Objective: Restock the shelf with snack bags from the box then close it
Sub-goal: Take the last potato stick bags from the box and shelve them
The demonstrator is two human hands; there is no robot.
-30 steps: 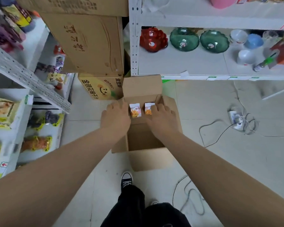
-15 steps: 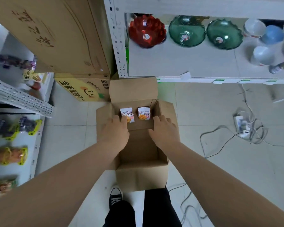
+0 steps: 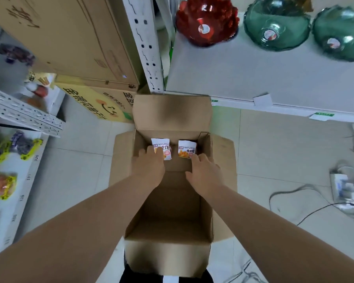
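Observation:
An open cardboard box [image 3: 223, 160] sits on the floor in front of me, all of its flaps folded out. Two white snack bags with orange pictures stand against its far inner wall: the left snack bag [image 3: 164, 145] and the right snack bag [image 3: 187, 149]. My left hand [image 3: 149, 166] reaches into the box, and its straight fingers lie over the lower left corner of the left bag. My right hand [image 3: 204, 172] reaches in beside it, fingertips touching the bottom edge of the right bag. The rest of the box floor is bare.
A low white shelf [image 3: 10, 201] on the left holds packaged snacks. Stacked cartons [image 3: 70, 37] stand behind the box. The right shelf [image 3: 253, 78] carries a red glass bowl [image 3: 206, 19] and green bowls [image 3: 276, 23]. A power strip [image 3: 343, 186] with cables lies on the floor at right.
My view has moved closer and tilted down over the box. Both hands have stayed at the two bags by the far wall, with the fingers now on the bags' lower edges.

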